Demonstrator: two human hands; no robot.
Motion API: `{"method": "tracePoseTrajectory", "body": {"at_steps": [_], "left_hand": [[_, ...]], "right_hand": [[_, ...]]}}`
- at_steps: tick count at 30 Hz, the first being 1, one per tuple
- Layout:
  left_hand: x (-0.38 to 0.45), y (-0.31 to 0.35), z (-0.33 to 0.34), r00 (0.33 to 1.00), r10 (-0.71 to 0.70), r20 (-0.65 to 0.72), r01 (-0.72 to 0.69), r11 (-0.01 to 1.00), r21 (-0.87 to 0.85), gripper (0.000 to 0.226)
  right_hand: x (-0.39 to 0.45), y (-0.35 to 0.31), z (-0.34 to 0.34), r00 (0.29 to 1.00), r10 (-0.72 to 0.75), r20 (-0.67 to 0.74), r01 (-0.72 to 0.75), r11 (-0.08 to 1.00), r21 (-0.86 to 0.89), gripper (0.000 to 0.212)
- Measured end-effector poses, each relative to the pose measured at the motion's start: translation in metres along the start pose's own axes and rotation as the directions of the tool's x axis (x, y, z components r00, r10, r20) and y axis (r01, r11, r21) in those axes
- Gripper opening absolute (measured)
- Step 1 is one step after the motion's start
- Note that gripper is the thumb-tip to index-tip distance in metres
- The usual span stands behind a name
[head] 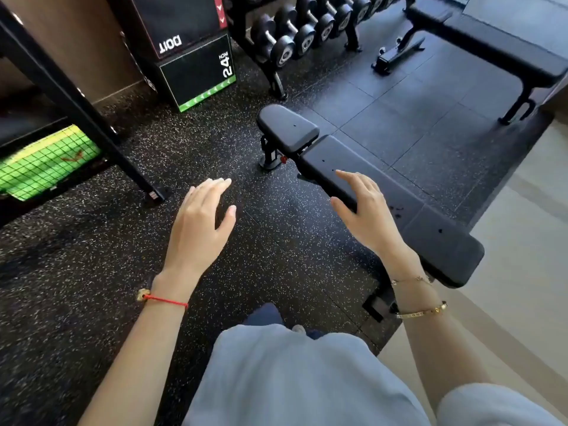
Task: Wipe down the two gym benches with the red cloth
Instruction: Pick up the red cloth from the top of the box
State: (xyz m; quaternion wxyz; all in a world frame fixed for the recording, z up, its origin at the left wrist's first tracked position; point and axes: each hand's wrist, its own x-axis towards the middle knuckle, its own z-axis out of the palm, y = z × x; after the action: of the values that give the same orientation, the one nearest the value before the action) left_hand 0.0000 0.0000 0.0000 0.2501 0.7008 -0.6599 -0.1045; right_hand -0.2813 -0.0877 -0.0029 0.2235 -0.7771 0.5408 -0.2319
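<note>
A black adjustable gym bench (408,210) runs diagonally from the centre to the lower right, its small seat pad (287,127) at the far end. A second black flat bench (498,53) stands at the upper right. My right hand (365,210) hovers over the near bench's long pad, fingers spread, holding nothing. Over the speckled floor to the left of that bench is my left hand (199,222), open and empty. No red cloth is in view.
A dumbbell rack (295,35) stands at the back centre. Stacked plyo boxes (196,72) sit behind it to the left. A black rack frame (76,99) with a green mat (43,161) fills the left side. Pale flooring borders the rubber mat on the right.
</note>
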Motion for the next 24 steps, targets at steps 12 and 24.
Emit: {"method": "tracePoseTrajectory", "body": {"at_steps": [12, 24], "left_hand": [[0.047, -0.037, 0.018, 0.986, -0.161, -0.043, 0.162, 0.986, 0.024, 0.046], [0.205, -0.146, -0.017, 0.960, -0.258, -0.106, 0.260, 0.966, 0.004, 0.045]], "right_hand": [[0.089, 0.014, 0.043, 0.989, -0.035, 0.147, 0.037, 0.999, -0.008, 0.050], [0.301, -0.053, 0.117, 0.975, -0.137, 0.177, 0.130, 0.990, 0.051, 0.047]]}}
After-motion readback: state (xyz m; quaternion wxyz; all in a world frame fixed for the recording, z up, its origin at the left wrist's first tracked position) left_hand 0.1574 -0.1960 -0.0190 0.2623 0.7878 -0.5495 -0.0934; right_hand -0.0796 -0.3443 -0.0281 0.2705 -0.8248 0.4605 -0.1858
